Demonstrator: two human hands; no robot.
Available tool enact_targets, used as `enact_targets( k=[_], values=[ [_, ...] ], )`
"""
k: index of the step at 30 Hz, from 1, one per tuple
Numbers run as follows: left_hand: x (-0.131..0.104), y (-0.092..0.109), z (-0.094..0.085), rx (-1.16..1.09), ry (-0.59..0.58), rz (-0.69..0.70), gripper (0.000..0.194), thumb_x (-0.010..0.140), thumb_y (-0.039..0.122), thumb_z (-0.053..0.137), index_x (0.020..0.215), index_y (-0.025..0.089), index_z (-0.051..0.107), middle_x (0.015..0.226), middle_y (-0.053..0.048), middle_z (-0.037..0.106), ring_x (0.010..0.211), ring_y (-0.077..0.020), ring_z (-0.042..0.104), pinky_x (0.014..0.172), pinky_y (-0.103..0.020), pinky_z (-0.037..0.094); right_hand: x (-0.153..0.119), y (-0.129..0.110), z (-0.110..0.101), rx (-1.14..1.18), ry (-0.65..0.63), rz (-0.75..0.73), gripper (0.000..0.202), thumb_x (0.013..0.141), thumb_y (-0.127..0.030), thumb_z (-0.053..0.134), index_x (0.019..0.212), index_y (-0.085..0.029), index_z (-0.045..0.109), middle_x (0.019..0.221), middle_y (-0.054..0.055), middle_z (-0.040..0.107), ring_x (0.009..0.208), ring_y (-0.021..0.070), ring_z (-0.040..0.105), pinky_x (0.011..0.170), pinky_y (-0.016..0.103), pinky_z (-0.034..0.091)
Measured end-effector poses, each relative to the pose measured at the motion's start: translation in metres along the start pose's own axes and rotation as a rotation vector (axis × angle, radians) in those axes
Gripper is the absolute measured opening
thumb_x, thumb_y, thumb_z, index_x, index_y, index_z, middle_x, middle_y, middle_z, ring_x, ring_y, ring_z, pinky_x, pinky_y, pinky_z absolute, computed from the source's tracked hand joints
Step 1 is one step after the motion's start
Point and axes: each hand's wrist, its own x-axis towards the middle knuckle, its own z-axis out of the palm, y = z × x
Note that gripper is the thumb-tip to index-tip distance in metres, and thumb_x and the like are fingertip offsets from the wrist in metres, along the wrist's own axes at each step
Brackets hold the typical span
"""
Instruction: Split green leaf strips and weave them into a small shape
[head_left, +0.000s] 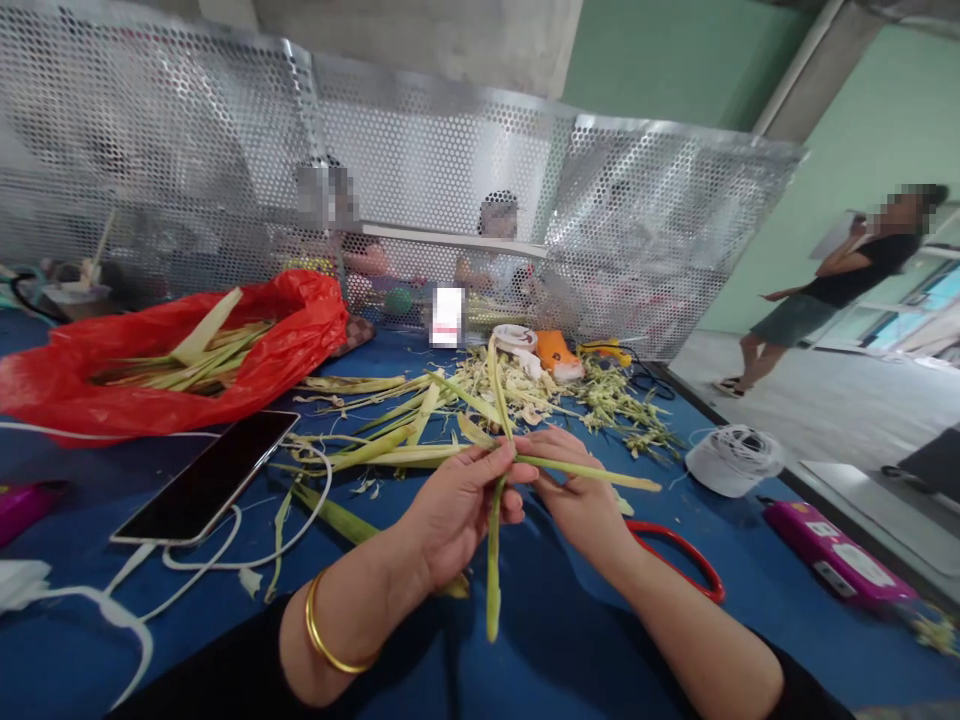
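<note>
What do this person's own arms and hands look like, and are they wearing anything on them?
Both hands, left and right, are bare, without gloves. Black fabric sleeves show at the picture's bottom edge, leaving both forearms uncovered. A smooth, rounded gold-coloured bangle circles the left wrist; the right has none.

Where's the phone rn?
Head view, left side: the phone lies on the blue table, just nearer than the red plastic bag, with a white cable at its near end.

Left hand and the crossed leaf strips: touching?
Touching. The head view shows the left hand pinching the crossed leaf strips where they meet, thumb on top.
</note>
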Motion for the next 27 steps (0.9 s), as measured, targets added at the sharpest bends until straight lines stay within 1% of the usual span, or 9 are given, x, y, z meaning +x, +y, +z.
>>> enact_targets(
  k=[2,5,9,11,13,17,19,22,27],
  values=[
    [0.0,0.003,0.001,0.02,0.049,0.016,0.018,0.089,0.027,0.053,0.088,0.013,0.065,0.068,-0.004,0.069,0.046,-0.0086,0.058,0.048,-0.02,0.05,0.003,-0.007,-0.004,0.03,-0.021,0.048,0.016,0.081,-0.025,0.063,0.094,-0.026,0.071,0.092,0.005,0.07,0.091,0.0229,0.062,0.089,0.043,0.043],
    [0.0,0.006,0.0,0.053,0.079,0.009,0.032,0.093,0.035,0.045,0.094,0.012,0.066,0.072,-0.008,0.071,0.05,-0.0119,0.062,0.051,-0.023,0.052,0.005,-0.015,-0.009,0.149,-0.019,0.169,0.02,0.081,-0.027,0.061,0.1,-0.024,0.068,0.087,0.004,0.066,0.084,0.0199,0.06,0.076,0.035,0.047],
    [0.0,0.005,-0.002,0.119,0.021,0.069,0.021,0.088,0.024,0.053,0.096,0.011,0.066,0.075,-0.008,0.072,0.053,-0.0122,0.063,0.053,-0.022,0.051,0.003,-0.014,-0.01,0.365,0.034,0.274,0.021,0.082,-0.032,0.062,0.099,-0.021,0.065,0.078,0.001,0.062,0.068,0.0143,0.056,0.063,0.027,0.047],
    [0.0,0.003,-0.002,0.15,-0.006,0.109,0.016,0.083,0.02,0.06,0.094,0.01,0.066,0.073,-0.007,0.071,0.052,-0.0107,0.062,0.052,-0.02,0.049,0.002,-0.012,-0.01,0.409,0.032,0.262,0.019,0.082,-0.031,0.063,0.098,-0.021,0.065,0.07,-0.001,0.058,0.063,0.012,0.053,0.059,0.025,0.045],
    [0.0,0.001,-0.002,0.181,0.012,0.143,0.016,0.08,0.021,0.065,0.092,0.011,0.067,0.071,-0.006,0.07,0.049,-0.0099,0.06,0.05,-0.02,0.048,0.001,-0.011,-0.01,0.422,0.01,0.236,0.019,0.082,-0.029,0.063,0.1,-0.023,0.065,0.07,-0.002,0.056,0.063,0.0116,0.052,0.059,0.024,0.044],
    [0.0,0.0,-0.003,0.235,0.115,0.19,0.019,0.075,0.026,0.07,0.088,0.012,0.067,0.067,-0.004,0.069,0.046,-0.0089,0.058,0.049,-0.019,0.046,-0.001,-0.014,-0.011,0.408,-0.06,0.178,0.017,0.083,-0.028,0.063,0.099,-0.023,0.066,0.09,0.003,0.064,0.082,0.0159,0.06,0.075,0.029,0.049],
    [0.0,0.0,-0.003,0.239,0.117,0.185,0.022,0.076,0.031,0.069,0.086,0.012,0.067,0.067,-0.004,0.069,0.046,-0.0096,0.059,0.05,-0.02,0.047,0.001,-0.014,-0.01,0.393,-0.041,0.183,0.012,0.083,-0.028,0.063,0.09,-0.021,0.068,0.085,0.003,0.065,0.077,0.0153,0.061,0.072,0.028,0.05],
    [-0.001,0.002,-0.001,0.22,0.07,0.13,0.03,0.079,0.041,0.064,0.089,0.013,0.067,0.069,-0.006,0.07,0.049,-0.0117,0.061,0.052,-0.022,0.048,0.004,-0.013,-0.009,0.389,0.034,0.241,0.011,0.082,-0.027,0.062,0.079,-0.019,0.069,0.073,0.001,0.065,0.064,0.0127,0.059,0.063,0.025,0.05],
    [-0.003,0.001,0.0,0.289,0.04,0.13,0.025,0.073,0.034,0.071,0.088,0.014,0.071,0.068,-0.004,0.07,0.049,-0.0095,0.06,0.052,-0.02,0.048,0.006,-0.012,-0.008,0.352,0.04,0.224,0.011,0.082,-0.025,0.061,0.079,-0.019,0.07,0.072,0.002,0.065,0.063,0.0132,0.06,0.06,0.025,0.05]
  ],
)
